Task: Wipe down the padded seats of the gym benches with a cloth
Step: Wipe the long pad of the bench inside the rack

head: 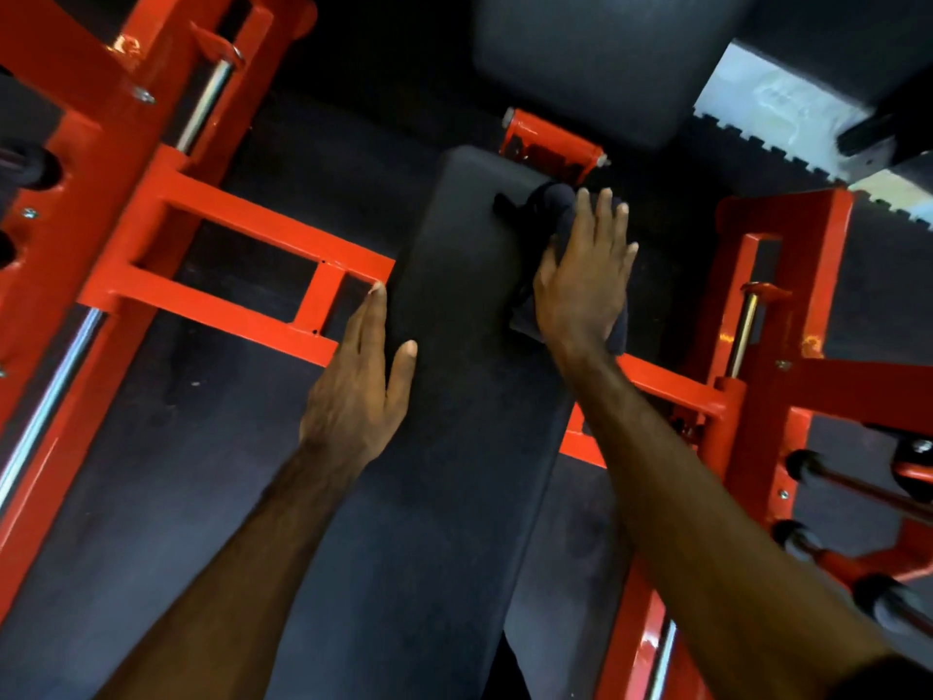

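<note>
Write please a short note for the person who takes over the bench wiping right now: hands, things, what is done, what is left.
Right hand: flat, fingers straight, pressing the dark cloth on the far right part of the bench pad.
Left hand: open, resting along the pad's left edge, holding nothing.
Done: cannot tell how much of the pad is already wiped; no marks show.
Left: wipe the rest of this pad toward the near end, then the second pad beyond it.

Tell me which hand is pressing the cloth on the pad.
The right hand, flat on the dark cloth; the left hand rests cloth-free along the pad's edge.
</note>
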